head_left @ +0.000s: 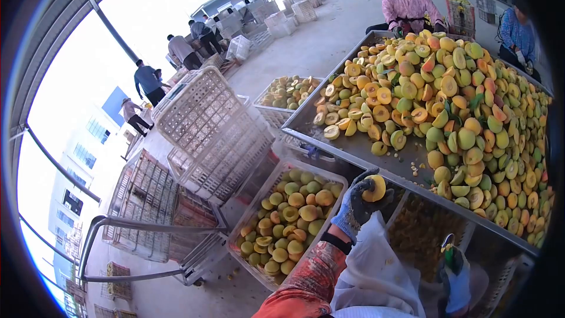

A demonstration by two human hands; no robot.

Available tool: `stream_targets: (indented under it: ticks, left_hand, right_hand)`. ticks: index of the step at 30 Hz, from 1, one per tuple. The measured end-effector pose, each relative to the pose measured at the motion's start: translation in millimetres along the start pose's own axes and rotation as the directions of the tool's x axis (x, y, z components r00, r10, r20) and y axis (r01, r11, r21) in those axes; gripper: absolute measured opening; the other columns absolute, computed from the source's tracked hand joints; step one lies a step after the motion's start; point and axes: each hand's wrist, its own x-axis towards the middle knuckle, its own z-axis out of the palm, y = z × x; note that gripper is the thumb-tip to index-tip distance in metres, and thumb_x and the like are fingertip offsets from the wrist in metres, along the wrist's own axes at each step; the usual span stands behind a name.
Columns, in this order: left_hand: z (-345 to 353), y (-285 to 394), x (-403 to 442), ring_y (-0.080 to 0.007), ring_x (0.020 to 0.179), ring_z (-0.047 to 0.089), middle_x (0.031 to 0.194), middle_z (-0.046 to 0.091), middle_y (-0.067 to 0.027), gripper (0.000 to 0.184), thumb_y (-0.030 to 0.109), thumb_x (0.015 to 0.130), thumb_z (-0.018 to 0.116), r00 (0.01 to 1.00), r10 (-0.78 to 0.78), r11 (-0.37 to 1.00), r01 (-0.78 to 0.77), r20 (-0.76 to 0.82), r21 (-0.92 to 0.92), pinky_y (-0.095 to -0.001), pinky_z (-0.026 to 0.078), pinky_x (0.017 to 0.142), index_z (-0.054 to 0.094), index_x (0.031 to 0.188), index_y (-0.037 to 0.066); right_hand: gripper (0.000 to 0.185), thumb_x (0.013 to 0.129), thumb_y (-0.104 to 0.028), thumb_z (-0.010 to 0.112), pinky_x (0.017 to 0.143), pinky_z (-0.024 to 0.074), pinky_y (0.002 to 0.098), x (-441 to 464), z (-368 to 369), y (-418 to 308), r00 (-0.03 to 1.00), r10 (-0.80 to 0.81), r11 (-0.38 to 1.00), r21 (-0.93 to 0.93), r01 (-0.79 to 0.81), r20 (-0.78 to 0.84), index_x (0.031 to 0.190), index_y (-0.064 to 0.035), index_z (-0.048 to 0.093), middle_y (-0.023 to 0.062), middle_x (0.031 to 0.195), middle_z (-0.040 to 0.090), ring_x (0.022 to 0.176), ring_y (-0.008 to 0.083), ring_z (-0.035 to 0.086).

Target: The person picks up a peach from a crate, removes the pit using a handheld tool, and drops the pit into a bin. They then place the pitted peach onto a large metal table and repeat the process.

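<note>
Gripping a rounded, yellow-fleshed piece of fruit [374, 189] in my left hand [356, 202], gloved in blue-and-dark knit, I hold it beside the near rim of the grey sheet-metal table [406, 162], probably to keep it apart from the heaped, moist-looking yellow-green fruit halves [438, 85] there. Nearer me than the table, my right hand [457, 282] seems wrapped round a small metal-tipped tool [449, 241], likely upright for access. Left of the table, a pale, rigid plastic crate [316, 171] contains smooth, roundish green-yellow fruits [296, 199], presumably within easy reach.
</note>
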Motion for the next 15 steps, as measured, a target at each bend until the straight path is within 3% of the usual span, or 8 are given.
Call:
stream_targets:
  ticks: [2, 4, 8, 9, 10, 12, 14, 15]
  left_hand:
    - [-3, -2, -10, -0.0262, 0.093, 0.060, 0.103, 0.058, -0.0124, 0.037, 0.011, 0.081, 0.059, 0.999, -0.043, 0.997, 0.043, -0.011, -0.061, -0.0450, 0.054, 0.078, 0.051, 0.116, 0.009]
    - [-3, -5, -18, -0.0255, 0.096, 0.059, 0.103, 0.059, -0.0125, 0.036, 0.015, 0.083, 0.057, 0.999, 0.038, 0.991, -0.036, -0.013, 0.125, -0.0406, 0.054, 0.077, 0.050, 0.118, 0.009]
    - [-10, -13, -28, -0.0250, 0.094, 0.060, 0.103, 0.059, -0.0118, 0.039, 0.019, 0.084, 0.057, 0.998, 0.061, 0.991, -0.064, 0.023, 0.119, -0.0357, 0.054, 0.075, 0.049, 0.121, 0.009]
    - [-10, -17, -30, -0.0242, 0.093, 0.061, 0.103, 0.060, -0.0114, 0.040, 0.020, 0.084, 0.057, 0.997, 0.026, 0.999, -0.028, 0.072, 0.031, -0.0338, 0.054, 0.073, 0.049, 0.122, 0.010]
    - [-9, -19, -30, -0.0233, 0.091, 0.061, 0.103, 0.060, -0.0110, 0.042, 0.022, 0.084, 0.058, 0.992, -0.001, 0.999, 0.008, 0.126, -0.053, -0.0320, 0.054, 0.071, 0.049, 0.123, 0.010]
    - [-2, -24, -28, -0.0227, 0.088, 0.062, 0.103, 0.060, -0.0109, 0.043, 0.022, 0.083, 0.059, 0.990, -0.011, 0.998, 0.020, 0.143, -0.055, -0.0323, 0.055, 0.071, 0.049, 0.123, 0.010]
    - [4, -31, -35, -0.0220, 0.086, 0.062, 0.103, 0.059, -0.0107, 0.043, 0.022, 0.083, 0.059, 0.988, -0.044, 0.997, 0.053, 0.148, -0.057, -0.0327, 0.055, 0.070, 0.049, 0.124, 0.011]
    - [11, -33, -38, -0.0213, 0.088, 0.062, 0.104, 0.059, -0.0100, 0.044, 0.021, 0.082, 0.060, 0.991, -0.074, 0.997, 0.076, 0.113, -0.018, -0.0337, 0.055, 0.072, 0.050, 0.124, 0.011]
  right_hand:
    - [0.031, 0.081, -0.005, 0.056, 0.043, 0.0366, 0.0214, -3, 5, -6, 0.996, -0.089, 0.996, 0.000, 0.089, -0.032, 0.111, -0.0055, 0.052, -0.0006, 0.070, 0.051, 0.050, 0.0077, 0.046]
    - [0.028, 0.084, -0.009, 0.057, 0.043, 0.0363, 0.0219, -5, -1, -5, 0.983, -0.173, 0.985, 0.000, 0.174, -0.067, 0.111, -0.0055, 0.052, -0.0002, 0.068, 0.051, 0.050, 0.0080, 0.047]
    - [0.039, 0.081, -0.016, 0.064, 0.046, 0.0425, 0.0242, 6, -32, 2, 0.955, 0.160, 0.829, 0.492, -0.268, 0.250, 0.116, -0.0060, 0.052, 0.0045, 0.069, 0.056, 0.057, 0.0128, 0.057]
    - [0.039, 0.079, -0.014, 0.065, 0.052, 0.0459, 0.0270, 12, -21, -8, 0.989, -0.126, 0.959, -0.248, 0.140, 0.072, 0.115, -0.0048, 0.053, 0.0074, 0.074, 0.060, 0.064, 0.0170, 0.060]
    - [0.040, 0.078, -0.013, 0.065, 0.059, 0.0492, 0.0299, 15, -11, -17, 0.885, -0.440, 0.392, -0.855, 0.340, 0.150, 0.114, -0.0036, 0.054, 0.0104, 0.079, 0.063, 0.071, 0.0213, 0.063]
    - [0.040, 0.076, -0.009, 0.065, 0.072, 0.0492, 0.0361, 15, -3, -26, 0.927, -0.369, 0.524, -0.807, 0.273, 0.074, 0.114, -0.0012, 0.054, 0.0174, 0.093, 0.064, 0.086, 0.0315, 0.063]
    - [0.042, 0.077, -0.005, 0.063, 0.077, 0.0472, 0.0370, 14, -3, -27, 0.992, -0.123, 0.945, -0.303, 0.119, 0.006, 0.117, -0.0001, 0.052, 0.0211, 0.099, 0.062, 0.089, 0.0352, 0.061]
    - [0.042, 0.077, -0.005, 0.063, 0.077, 0.0472, 0.0370, 13, -3, -25, 0.993, -0.121, 0.946, -0.303, 0.115, 0.000, 0.117, -0.0001, 0.052, 0.0211, 0.099, 0.062, 0.089, 0.0352, 0.061]
